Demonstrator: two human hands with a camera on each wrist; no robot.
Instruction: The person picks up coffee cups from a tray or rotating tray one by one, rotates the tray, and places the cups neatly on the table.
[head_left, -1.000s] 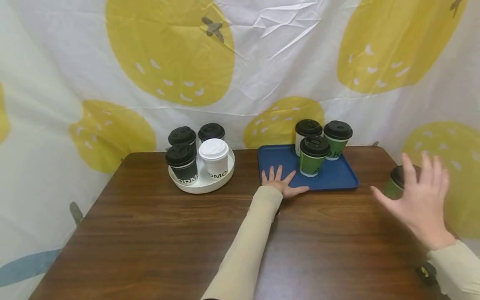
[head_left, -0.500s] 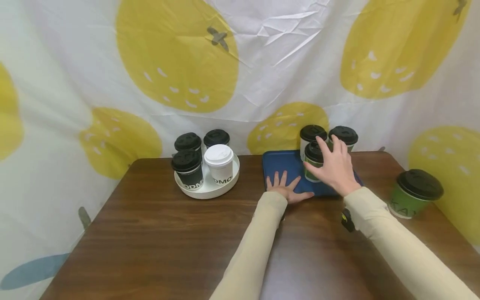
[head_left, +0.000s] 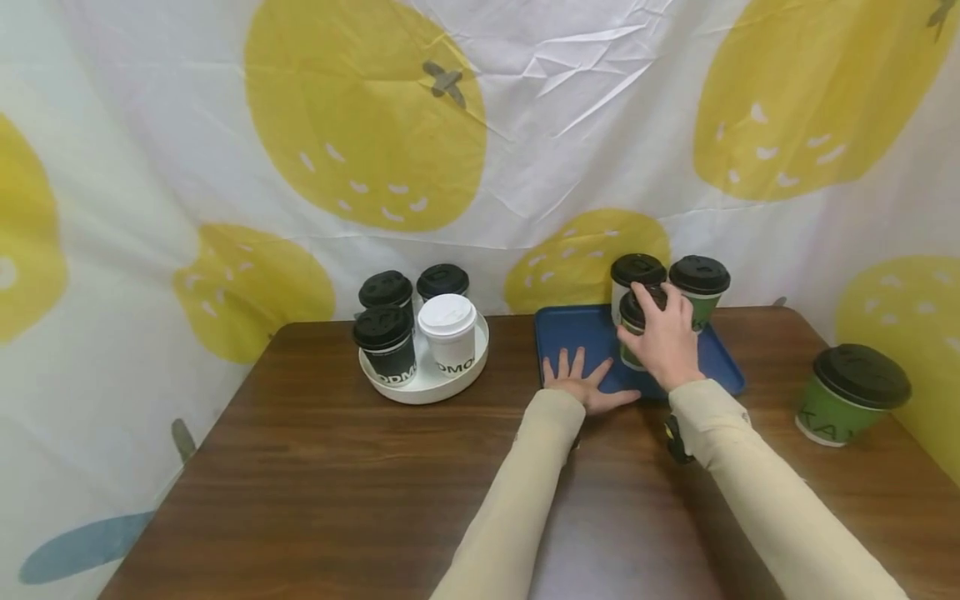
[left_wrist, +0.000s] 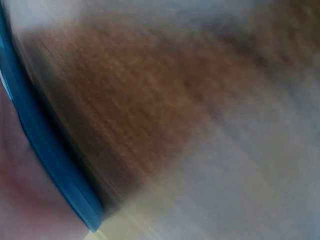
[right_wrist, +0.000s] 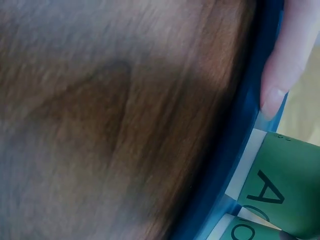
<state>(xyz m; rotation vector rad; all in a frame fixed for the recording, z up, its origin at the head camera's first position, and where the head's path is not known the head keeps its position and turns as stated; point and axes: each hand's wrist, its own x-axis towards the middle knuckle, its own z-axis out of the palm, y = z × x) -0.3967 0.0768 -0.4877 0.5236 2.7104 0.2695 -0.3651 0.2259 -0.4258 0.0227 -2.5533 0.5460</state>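
My left hand (head_left: 587, 390) lies with fingers spread on the near left part of the blue tray (head_left: 562, 329); its thumb points along the front rim. My right hand (head_left: 667, 337) reaches over the tray and holds the front green paper cup (head_left: 630, 354), thumb on the left side and fingers curved round near its black lid. The hand hides most of that cup. In the right wrist view the green cup (right_wrist: 282, 185) shows a letter A and stands close to a fingertip (right_wrist: 272, 105). Behind it on the tray are a white cup (head_left: 617, 300) and another green cup (head_left: 705, 307), both black-lidded.
A round white tray (head_left: 425, 393) to the left carries several lidded cups, including a white-lidded cup (head_left: 447, 333). One green cup (head_left: 840, 408) stands on the wooden table (head_left: 337, 492) at the right edge. A patterned cloth (head_left: 517, 125) hangs behind.
My right hand has moved left from the green cup at the right edge to the front green cup on the blue tray and closed round it. The left hand stays on the tray.
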